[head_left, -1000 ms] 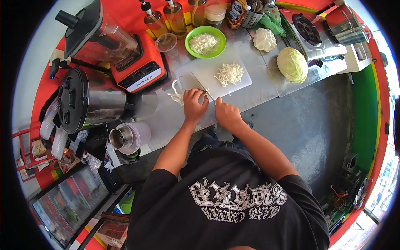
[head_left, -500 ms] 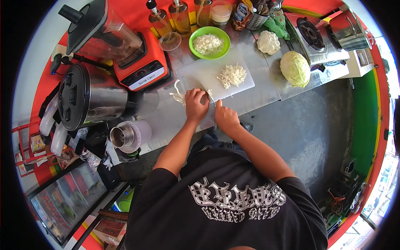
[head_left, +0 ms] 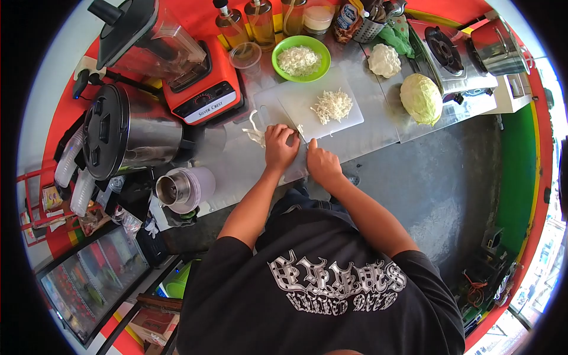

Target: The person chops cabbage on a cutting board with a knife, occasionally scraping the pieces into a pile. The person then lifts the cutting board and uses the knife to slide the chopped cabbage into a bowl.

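Note:
My right hand [head_left: 323,161] is closed on a knife, whose blade [head_left: 300,131] points up and left over the front edge of the white cutting board [head_left: 307,106]. Beside the blade, my left hand [head_left: 281,147] has its fingers curled down on the board; what lies under them is hidden. A pile of shredded cabbage [head_left: 332,107] rests on the board's right part. Behind the board stands a green bowl [head_left: 325,61] with more shreds in it. Loose pale strips [head_left: 255,130] lie left of my left hand.
A whole cabbage [head_left: 420,99] and a pale leafy piece [head_left: 384,61] sit to the right, near a stove [head_left: 445,53]. On the left are a red blender [head_left: 204,89], a large steel pot [head_left: 154,137] and a steel container [head_left: 174,189]. Bottles [head_left: 259,26] stand behind.
The view has shifted slightly. Both hands stay at the board's front edge, with the knife still between them; the shred beside the blade looks smaller.

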Demonstrator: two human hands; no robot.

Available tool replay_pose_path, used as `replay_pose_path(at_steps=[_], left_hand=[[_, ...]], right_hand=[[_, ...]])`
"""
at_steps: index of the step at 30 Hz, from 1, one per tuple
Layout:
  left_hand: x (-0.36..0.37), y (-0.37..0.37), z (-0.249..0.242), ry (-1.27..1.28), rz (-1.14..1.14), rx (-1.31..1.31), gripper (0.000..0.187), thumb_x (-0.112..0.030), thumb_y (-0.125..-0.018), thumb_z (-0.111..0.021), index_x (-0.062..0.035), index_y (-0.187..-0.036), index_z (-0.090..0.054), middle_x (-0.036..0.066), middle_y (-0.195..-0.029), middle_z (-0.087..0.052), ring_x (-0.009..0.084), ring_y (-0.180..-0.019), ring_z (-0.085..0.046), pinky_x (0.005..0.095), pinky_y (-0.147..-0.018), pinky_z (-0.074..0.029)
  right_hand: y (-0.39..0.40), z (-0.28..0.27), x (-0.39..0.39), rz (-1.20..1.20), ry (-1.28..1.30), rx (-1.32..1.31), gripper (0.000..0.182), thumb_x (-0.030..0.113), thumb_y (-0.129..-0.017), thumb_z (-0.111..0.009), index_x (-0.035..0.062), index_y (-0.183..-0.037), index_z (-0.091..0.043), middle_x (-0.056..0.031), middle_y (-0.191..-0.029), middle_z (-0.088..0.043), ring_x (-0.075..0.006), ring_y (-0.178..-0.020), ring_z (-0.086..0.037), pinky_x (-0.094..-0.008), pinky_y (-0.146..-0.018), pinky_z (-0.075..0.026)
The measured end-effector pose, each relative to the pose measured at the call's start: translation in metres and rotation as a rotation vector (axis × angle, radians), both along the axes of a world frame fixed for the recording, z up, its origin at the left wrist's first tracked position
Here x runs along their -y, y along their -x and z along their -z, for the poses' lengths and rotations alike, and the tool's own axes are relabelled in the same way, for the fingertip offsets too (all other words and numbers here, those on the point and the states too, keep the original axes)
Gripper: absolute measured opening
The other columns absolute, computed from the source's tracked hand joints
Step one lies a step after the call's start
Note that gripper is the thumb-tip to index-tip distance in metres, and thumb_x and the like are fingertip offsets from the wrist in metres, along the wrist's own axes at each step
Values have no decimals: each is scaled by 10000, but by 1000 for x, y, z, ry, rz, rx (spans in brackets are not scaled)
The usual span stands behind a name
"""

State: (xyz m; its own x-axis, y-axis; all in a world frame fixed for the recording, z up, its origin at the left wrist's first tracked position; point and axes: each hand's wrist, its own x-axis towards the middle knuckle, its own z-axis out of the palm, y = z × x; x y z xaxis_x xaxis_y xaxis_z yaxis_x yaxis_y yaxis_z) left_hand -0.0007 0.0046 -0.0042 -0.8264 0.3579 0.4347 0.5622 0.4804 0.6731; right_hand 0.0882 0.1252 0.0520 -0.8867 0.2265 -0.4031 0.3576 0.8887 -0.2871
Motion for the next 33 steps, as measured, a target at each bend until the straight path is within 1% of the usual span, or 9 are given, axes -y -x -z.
replay_pose_path(at_steps=[6, 10, 12, 17, 22, 24, 29, 31, 33], left_hand=[[0, -1, -2, 3, -2, 26, 91, -72, -776, -700, -39, -856, -670, 86, -930, -616, 324, -950, -556, 425, -859, -459], [0, -1, -2, -10, -19, 41, 97, -73, -773, -702, -39, -858, -672, 86, -931, -616, 321, -957, -555, 422, -868, -455], [0, -1, -1, 19, -26, 44, 121, -79, -778, -694, -61, -894, -664, 73, -976, -611, 312, -983, -550, 424, -885, -452], [0, -1, -2, 39, -17, 33, 116, -93, -790, -693, -62, -896, -659, 76, -971, -608, 310, -976, -553, 426, -878, -450], [0, -1, -4, 55, -18, 41, 105, -98, -795, -691, -63, -888, -657, 71, -959, -606, 306, -966, -555, 428, -868, -447], [-1, 0, -3, 65, -16, 29, 105, -98, -795, -692, -66, -890, -662, 65, -953, -605, 303, -957, -555, 432, -868, -447], [-2, 0, -2, 61, -41, 20, 108, -99, -792, -693, -63, -888, -659, 67, -948, -604, 305, -958, -552, 435, -867, -445], [-2, -1, -3, 59, -42, 19, 108, -99, -791, -693, -62, -885, -656, 67, -948, -606, 307, -961, -551, 435, -868, -445], [-1, -1, -3, 54, -27, 33, 108, -96, -793, -689, -61, -888, -653, 69, -955, -609, 312, -967, -550, 438, -871, -444]], right_hand=[[14, -18, -11, -57, 4, -7, 144, 86, -953, -484, 4, -1072, -483, -234, -868, -733, -403, -852, -737, -489, -734, -595], [2, -8, -6, -30, 14, 34, 162, 91, -954, -478, 0, -1088, -480, -238, -875, -732, -403, -855, -736, -491, -734, -594], [-1, -1, -3, 45, 69, 58, 242, 238, -1023, -476, 8, -1094, -457, -251, -887, -722, -447, -881, -710, -557, -777, -560], [11, 1, -10, 5, 54, 25, 233, 231, -1022, -481, 10, -1090, -460, -248, -891, -723, -448, -880, -711, -553, -778, -560], [14, -24, -14, -77, 34, 36, 225, 223, -1021, -487, 9, -1086, -462, -256, -900, -722, -449, -884, -711, -547, -789, -560], [10, -34, -10, -74, 20, 80, 158, 76, -943, -507, 2, -1080, -484, -236, -888, -733, -395, -876, -738, -493, -763, -592], [0, -4, -3, -28, -3, 49, 139, 81, -946, -504, 8, -1062, -479, -236, -872, -731, -401, -865, -737, -493, -754, -594], [2, -3, -3, -19, -4, 32, 136, 85, -948, -502, 11, -1059, -479, -234, -870, -731, -403, -864, -737, -493, -752, -594], [12, -6, -8, -47, 40, 35, 209, 194, -1013, -468, 4, -1099, -454, -264, -885, -718, -436, -864, -719, -536, -745, -573]])
